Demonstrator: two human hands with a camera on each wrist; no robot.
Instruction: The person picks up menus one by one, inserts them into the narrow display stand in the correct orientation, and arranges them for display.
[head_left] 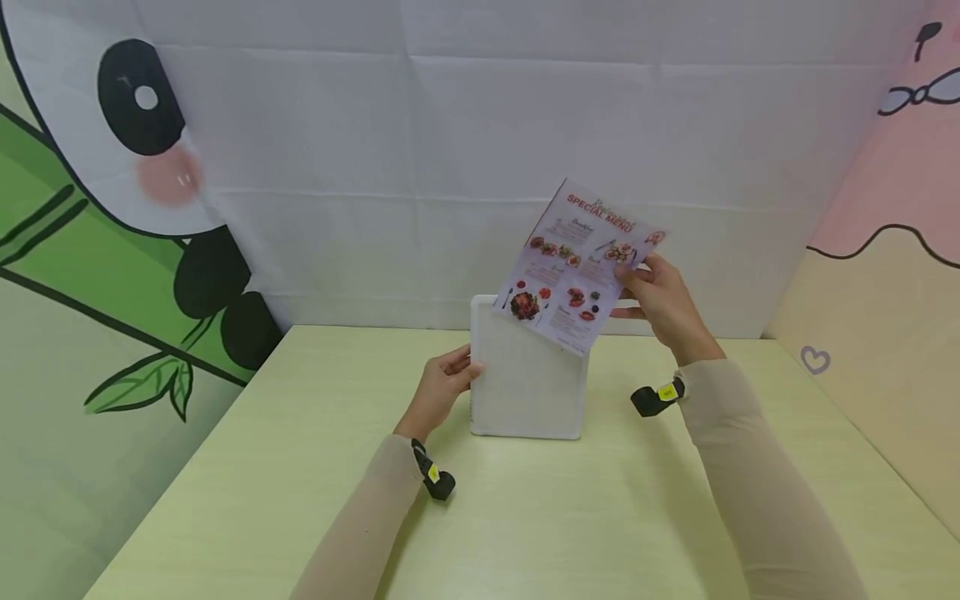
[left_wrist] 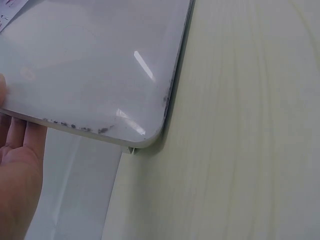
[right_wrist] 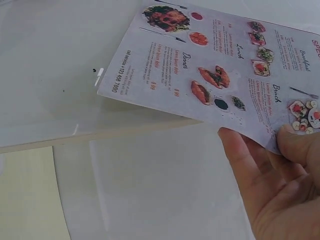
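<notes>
Plainly, we see two hands well apart, each clamped on a different thing above a pale table (head_left: 262, 467). Our left hand (head_left: 441, 390) grips the left edge of a glossy white panel (head_left: 527, 392) with rounded corners, thumb over its front, fingers behind; the panel stands upright near the table's far side, before a white cloth (head_left: 315, 133). Our right hand (head_left: 666, 307) pinches the right edge of a menu sheet (head_left: 561, 271), printed with dishes and the words "Special Menu". The sheet is tilted, and its lower part overlaps the panel's top from where we look; whether its lowest corner touches the panel, we cannot tell. Dark specks (left_wrist: 103, 130) mark the panel's edge near our left hand. As we judge it, the likeliest trouble is a crease: the sheet looks thin, is held at one edge only and bows beside our thumb, so its free corner could catch on the panel and fold. A loose pinch could let it swing or drop. The panel, steadied from one side alone, might also turn or tip if pushed while our left grip slackens.
</notes>
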